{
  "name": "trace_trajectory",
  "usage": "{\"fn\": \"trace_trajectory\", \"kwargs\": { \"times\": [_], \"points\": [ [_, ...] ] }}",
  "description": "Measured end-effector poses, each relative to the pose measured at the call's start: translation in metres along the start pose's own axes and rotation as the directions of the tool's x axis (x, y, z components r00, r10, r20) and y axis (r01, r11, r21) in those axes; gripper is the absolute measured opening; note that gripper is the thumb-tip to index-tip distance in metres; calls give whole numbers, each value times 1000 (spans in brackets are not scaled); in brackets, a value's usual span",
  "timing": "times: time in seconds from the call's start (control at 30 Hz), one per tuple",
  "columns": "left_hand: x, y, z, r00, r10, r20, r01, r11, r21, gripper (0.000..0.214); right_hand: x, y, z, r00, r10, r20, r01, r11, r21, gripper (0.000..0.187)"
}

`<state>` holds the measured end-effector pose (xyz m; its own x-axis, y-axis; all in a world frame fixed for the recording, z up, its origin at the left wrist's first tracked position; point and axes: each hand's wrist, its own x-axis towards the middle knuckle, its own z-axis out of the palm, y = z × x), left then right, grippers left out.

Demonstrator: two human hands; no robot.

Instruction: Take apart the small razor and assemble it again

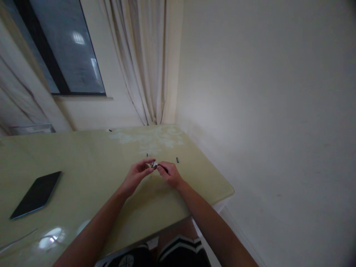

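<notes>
Above the table, my two hands meet at a small silver-and-dark object point(154, 164), too small to name. My left hand point(139, 172) pinches it between thumb and fingers from the left. From the right, my right hand point(170, 173) is closed round a thin dark tool-like piece point(163, 168) whose tip touches or nearly touches the small object. Most of that piece is hidden by the fingers. Just beyond the hands lies a small thin item point(147, 155). A small dark rectangular piece point(177, 160) rests on the table to the right of them.
The pale yellow-green table point(91, 155) has its right edge beside the wall point(264, 111). A dark flat tablet or laptop point(37, 194) lies at the left. A small dark item point(110, 130) sits near the far edge, and a pale cable point(18, 241) at the lower left.
</notes>
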<state>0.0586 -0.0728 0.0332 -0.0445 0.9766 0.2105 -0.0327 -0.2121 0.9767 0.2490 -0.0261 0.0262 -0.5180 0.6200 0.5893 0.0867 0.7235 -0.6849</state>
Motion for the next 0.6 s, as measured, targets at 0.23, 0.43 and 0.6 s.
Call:
{"fn": "trace_trajectory", "kwargs": {
  "times": [0.23,0.43,0.6],
  "points": [
    [1,-6,-2,1000,-13,-10,13,1000,18,52,1,1,2,1000,-1,27,2,999,-34,38],
    [6,-9,-4,988,50,-145,-49,999,10,60,5,8,2,988,115,-107,-123,990,-66,28],
    [9,-15,-9,970,71,-233,49,882,469,51,7,33,-34,857,260,-446,-373,908,-188,30]
  ]
}}
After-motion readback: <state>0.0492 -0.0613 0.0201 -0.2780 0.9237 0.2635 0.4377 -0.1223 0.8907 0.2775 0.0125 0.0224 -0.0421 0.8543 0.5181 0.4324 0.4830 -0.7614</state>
